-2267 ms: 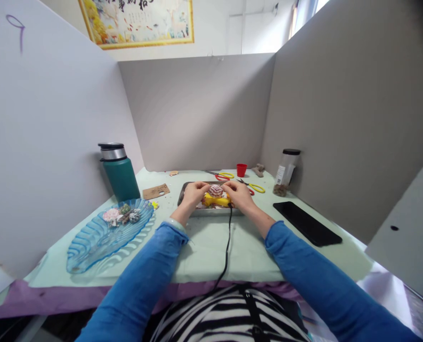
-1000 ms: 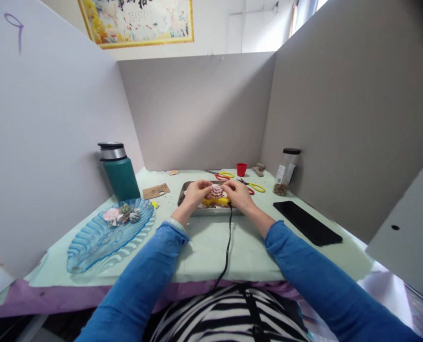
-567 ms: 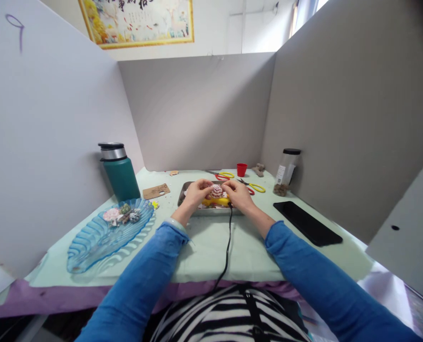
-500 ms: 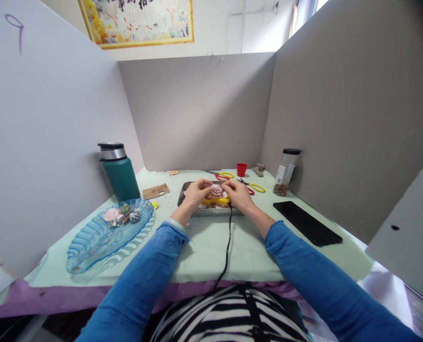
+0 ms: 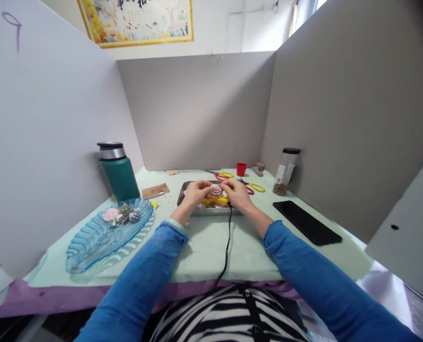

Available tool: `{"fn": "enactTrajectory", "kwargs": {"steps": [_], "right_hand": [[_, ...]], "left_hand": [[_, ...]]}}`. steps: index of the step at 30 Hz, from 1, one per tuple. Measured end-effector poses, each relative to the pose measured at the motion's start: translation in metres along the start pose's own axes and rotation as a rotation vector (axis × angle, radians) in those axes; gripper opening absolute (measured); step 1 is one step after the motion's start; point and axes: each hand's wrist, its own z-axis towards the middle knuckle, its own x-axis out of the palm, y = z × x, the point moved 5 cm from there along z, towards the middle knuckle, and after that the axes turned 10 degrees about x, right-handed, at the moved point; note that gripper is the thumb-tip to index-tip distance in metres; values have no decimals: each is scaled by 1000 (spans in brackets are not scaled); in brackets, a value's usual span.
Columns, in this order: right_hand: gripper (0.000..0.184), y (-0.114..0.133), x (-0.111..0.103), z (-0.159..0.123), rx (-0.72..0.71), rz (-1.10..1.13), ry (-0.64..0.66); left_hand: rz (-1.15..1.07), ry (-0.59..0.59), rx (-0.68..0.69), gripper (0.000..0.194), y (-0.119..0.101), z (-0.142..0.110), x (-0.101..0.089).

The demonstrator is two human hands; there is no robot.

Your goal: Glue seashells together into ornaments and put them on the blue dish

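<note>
Left hand (image 5: 197,193) and right hand (image 5: 237,194) have their fingers clamped on 1 red-and-white shell (image 5: 216,191), held between the 2 sets of fingertips; just nearer the wearer than them, a yellow tool (image 5: 216,202)

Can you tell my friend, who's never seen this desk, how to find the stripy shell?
On the pale green table cover, find the metal tray straight ahead. Over it, the left hand and right hand hold something between them, just above the yellow corded tool in view. That's the shell: rounded, ridged and white with reddish bands, unlike the smooth, plain yellow tool.
</note>
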Motion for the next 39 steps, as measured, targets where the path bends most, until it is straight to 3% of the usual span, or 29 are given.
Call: {"fn": "enactTrajectory", "kwargs": {"steps": [10,15,21,28,39], "right_hand": [[21,1,2,-1,4,38,66],[20,1,1,0,-19,27,35],[19,3,2,-1,-56,33,49],[22,8,5,-5,7,86,135],[24,9,5,-5,-9,29,136]], "left_hand": [[22,39,60,24,-5,-1,1],[2,45,56,32,-11,-4,2],[82,51,73,23,-12,-5,1],[-16,23,46,26,-9,-4,-2],[-48,43,-1,27,-8,-4,0]]}}
